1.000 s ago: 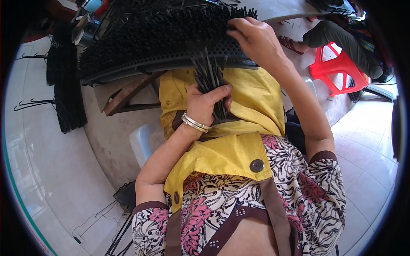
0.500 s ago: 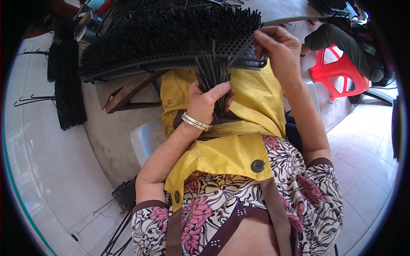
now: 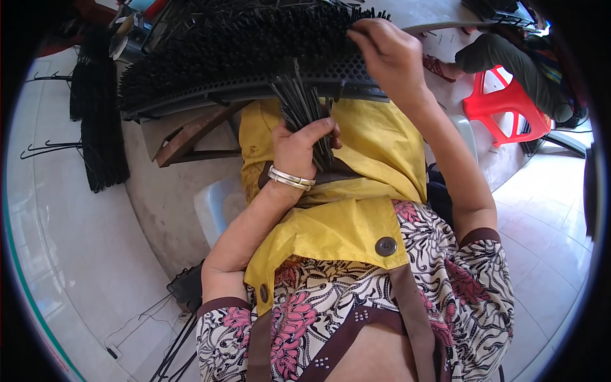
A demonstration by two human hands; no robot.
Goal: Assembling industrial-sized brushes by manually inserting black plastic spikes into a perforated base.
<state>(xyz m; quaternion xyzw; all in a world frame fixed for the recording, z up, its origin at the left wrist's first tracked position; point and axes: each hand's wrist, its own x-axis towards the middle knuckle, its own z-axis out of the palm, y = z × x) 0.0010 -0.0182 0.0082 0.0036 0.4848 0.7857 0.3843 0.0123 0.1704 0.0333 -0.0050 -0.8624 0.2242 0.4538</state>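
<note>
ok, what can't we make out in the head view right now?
Head view:
- Bundle of thin black strips: middle, hidden by the left hand; exact count, lost in overlap.
- Right hand: whether it pinches a strip; too dark against the black bristles.
- Perforated black board: most holes, covered by bristles.
- Person in dark trousers: upper body, cut off by the dark right rim.

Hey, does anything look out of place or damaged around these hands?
Nothing looks clearly spilled or damaged. Only the bundle of thin black strips in the left hand looks untidy: its upper ends splay and stand at uneven heights.
</note>
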